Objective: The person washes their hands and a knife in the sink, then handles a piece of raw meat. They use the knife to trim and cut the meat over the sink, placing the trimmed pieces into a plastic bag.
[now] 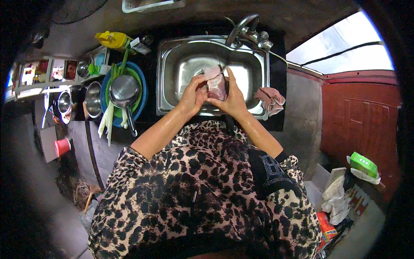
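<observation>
A piece of raw meat point(216, 86) with a pale strip of skin or fat at its top is held over the stainless steel sink point(171, 94). My left hand point(195, 94) grips its left side, fingers curled against it. My right hand point(234, 97) supports its lower right side, with the thumb near the bottom edge and the fingers pointing up. Both forearms look wet. The metal faucet point(241, 29) stands at the sink's back right, its spout over the basin. Whether water runs from it cannot be told. A pink cloth point(271, 99) hangs over the sink's right front corner.
Left of the sink, a metal saucepan point(124, 91) lies across a green basin inside a blue basin point(144, 94), with leafy green stalks point(110, 123) beneath. A yellow bottle point(113, 40) is behind them. Metal bowls point(94, 98) stand farther left. A red door point(359, 123) is at right.
</observation>
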The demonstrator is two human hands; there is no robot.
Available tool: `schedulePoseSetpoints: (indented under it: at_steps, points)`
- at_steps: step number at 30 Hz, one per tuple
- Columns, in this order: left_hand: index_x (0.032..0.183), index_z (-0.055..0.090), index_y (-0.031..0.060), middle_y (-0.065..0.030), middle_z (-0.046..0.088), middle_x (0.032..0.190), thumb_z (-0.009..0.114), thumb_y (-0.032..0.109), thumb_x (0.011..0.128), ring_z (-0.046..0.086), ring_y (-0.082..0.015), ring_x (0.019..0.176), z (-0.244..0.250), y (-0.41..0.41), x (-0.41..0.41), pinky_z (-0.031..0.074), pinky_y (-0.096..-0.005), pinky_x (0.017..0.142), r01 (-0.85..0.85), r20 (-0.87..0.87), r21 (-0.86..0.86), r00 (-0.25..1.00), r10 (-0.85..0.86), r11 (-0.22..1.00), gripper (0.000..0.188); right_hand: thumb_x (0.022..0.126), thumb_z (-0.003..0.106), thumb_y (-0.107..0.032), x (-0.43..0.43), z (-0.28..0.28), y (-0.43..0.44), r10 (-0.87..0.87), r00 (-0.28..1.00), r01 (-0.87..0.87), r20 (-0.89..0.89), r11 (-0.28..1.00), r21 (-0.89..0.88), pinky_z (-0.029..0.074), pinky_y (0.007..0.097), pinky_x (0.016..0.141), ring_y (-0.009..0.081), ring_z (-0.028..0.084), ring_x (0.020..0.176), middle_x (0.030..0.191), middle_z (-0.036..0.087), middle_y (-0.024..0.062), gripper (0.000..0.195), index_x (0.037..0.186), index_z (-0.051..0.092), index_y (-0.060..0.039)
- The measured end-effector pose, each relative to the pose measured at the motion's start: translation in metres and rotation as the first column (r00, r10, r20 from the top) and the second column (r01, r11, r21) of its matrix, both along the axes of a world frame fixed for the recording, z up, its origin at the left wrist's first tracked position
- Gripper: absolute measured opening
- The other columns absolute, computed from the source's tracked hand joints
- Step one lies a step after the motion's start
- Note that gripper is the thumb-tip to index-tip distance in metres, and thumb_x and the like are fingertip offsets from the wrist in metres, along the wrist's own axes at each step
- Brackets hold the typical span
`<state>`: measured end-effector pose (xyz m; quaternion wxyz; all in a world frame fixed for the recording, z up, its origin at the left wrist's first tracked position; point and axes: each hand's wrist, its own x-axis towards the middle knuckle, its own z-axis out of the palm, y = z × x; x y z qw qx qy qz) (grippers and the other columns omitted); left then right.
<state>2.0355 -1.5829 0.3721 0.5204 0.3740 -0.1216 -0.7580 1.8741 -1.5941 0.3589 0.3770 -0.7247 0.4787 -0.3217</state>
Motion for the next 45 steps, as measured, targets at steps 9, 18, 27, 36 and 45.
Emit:
schedulePoseSetpoints:
  at_steps: [9, 18, 27, 36, 45]
  points:
    - [0.131, 0.028, 0.001, -0.0139, 0.056, 0.11, 0.053, 0.002, 0.087, 0.058, -0.0173, 0.085, 0.013, -0.004, -0.001, 0.053, -0.0319, 0.081, 0.101, 0.236, -0.108, 0.969, -0.073, 0.989, 0.051, 0.074, 0.061, -0.002, -0.017, -0.007, -0.011, -0.161, 0.797, -0.057, 0.582, 0.94, 0.337, 0.048, 0.0255, 0.075, 0.0143, 0.058, 0.09, 0.108, 0.055, 0.0074, 0.064, 0.131, 0.034, -0.0053]
    - [0.125, 0.046, 0.0055, -0.0069, 0.056, 0.116, 0.067, 0.027, 0.081, 0.053, -0.0131, 0.104, 0.009, -0.042, 0.023, 0.041, -0.0279, 0.089, 0.546, 0.702, -0.192, 0.657, -0.275, 0.815, 0.053, 0.066, 0.059, -0.006, -0.025, 0.003, -0.019, -0.155, 0.763, -0.199, 0.627, 0.867, 0.457, 0.043, 0.028, 0.085, 0.0155, 0.054, 0.097, 0.109, 0.055, 0.0067, 0.066, 0.129, 0.038, -0.0035]
    - [0.12, 0.05, 0.0028, -0.0071, 0.059, 0.109, 0.052, 0.026, 0.09, 0.054, -0.015, 0.101, -0.013, -0.038, 0.014, 0.044, -0.0288, 0.085, 0.508, 0.758, -0.078, 0.589, -0.28, 0.858, 0.038, 0.059, 0.056, -0.006, -0.023, 0.02, -0.017, -0.138, 0.826, -0.104, 0.547, 0.915, 0.389, 0.042, 0.0252, 0.084, 0.0153, 0.053, 0.097, 0.109, 0.053, 0.0064, 0.07, 0.126, 0.04, -0.0012]
    - [0.107, 0.058, -0.0043, -0.009, 0.062, 0.098, 0.053, 0.025, 0.088, 0.057, -0.0147, 0.089, 0.002, -0.022, 0.015, 0.045, -0.0277, 0.08, 0.378, 0.614, -0.211, 0.769, -0.179, 0.901, 0.035, 0.061, 0.055, -0.006, -0.033, 0.012, -0.031, -0.084, 0.831, -0.092, 0.55, 0.954, 0.286, 0.043, 0.0255, 0.078, 0.0132, 0.051, 0.089, 0.103, 0.052, 0.0057, 0.069, 0.129, 0.04, -0.0032]
    - [0.104, 0.061, -0.0009, -0.0069, 0.063, 0.098, 0.063, 0.015, 0.079, 0.058, -0.0138, 0.091, 0.01, -0.022, 0.021, 0.044, -0.0271, 0.083, 0.454, 0.478, -0.031, 0.789, -0.386, 0.891, 0.03, 0.065, 0.056, -0.001, -0.037, 0.005, -0.041, -0.003, 0.935, -0.054, 0.354, 0.987, 0.151, 0.045, 0.0256, 0.077, 0.0131, 0.054, 0.089, 0.101, 0.056, 0.0062, 0.068, 0.131, 0.038, -0.0052]
